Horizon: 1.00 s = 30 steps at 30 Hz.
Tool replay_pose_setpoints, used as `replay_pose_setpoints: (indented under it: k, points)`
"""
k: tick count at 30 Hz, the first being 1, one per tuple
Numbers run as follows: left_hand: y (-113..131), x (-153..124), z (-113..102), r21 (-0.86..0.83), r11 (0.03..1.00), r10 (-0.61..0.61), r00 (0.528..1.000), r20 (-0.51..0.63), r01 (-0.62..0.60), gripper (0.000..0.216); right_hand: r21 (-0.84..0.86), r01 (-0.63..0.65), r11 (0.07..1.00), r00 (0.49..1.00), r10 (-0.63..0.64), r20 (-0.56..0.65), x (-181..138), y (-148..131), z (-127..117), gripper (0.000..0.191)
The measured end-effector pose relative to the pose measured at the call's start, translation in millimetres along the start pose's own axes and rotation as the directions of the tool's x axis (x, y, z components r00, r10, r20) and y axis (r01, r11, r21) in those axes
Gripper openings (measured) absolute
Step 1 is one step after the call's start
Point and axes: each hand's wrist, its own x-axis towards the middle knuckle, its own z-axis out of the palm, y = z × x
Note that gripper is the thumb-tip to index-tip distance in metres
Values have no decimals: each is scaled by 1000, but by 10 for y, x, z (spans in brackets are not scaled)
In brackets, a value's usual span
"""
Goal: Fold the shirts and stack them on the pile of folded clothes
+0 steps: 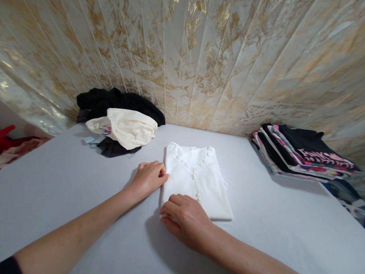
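A white blouse (212,184) with a ruffled neckline and small buttons down its front lies folded into a neat rectangle, collar away from me. My left hand (149,179) is closed at its left edge, fingers curled and thumb tip against the cloth. Lower down, my right hand (187,220) reaches across the near left corner, its thumb and fingers pinching the edge there. That hand hides the corner and part of the front hem.
A pale sheet (114,243) covers the surface. At the back left sits a loose heap of black clothing (118,101) and a crumpled cream garment (131,128). Folded clothes (303,152) are stacked at the right. Behind hangs a gold-patterned curtain (198,64).
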Motion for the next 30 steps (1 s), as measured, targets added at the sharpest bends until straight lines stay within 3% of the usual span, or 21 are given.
replay_pose_setpoints:
  k: [3,6,10,12,14,17,20,22,25,30]
  points:
    - [21,-4,-18,24,1000,22,993,-114,-19,13,-37,-32,999,997,29,-74,6,17,15,10]
    - [77,-22,0,48,995,97,975,-200,-89,11,-102,-21,995,999,16,-42,9,10,32,11]
    - [103,-78,200,97,978,201,965,-168,-187,32,-45,19,999,1000,-18,14,3,31,-127,17]
    - [80,-102,325,144,971,212,967,-144,-191,46,-31,-74,997,996,73,-55,-3,140,-281,23]
    - [52,-108,405,174,967,205,973,-107,-185,56,-69,-245,967,957,229,-178,-16,347,-414,28]
    - [31,-88,414,184,967,187,981,-44,-176,63,-158,-487,859,848,422,-322,-50,772,-451,36]
    - [36,-56,355,183,969,175,984,-26,-168,66,-191,-649,736,752,585,-303,-74,1127,-303,53]
    - [37,-33,321,185,970,166,986,-20,-160,67,-185,-696,693,713,641,-283,-74,1244,-195,59]
    - [19,2,296,170,974,158,987,-15,-153,66,-171,-705,688,704,649,-289,-64,1279,-144,62]
    - [-89,73,300,31,983,181,980,-80,-179,59,-103,-728,678,665,661,-348,-152,1318,-324,56]
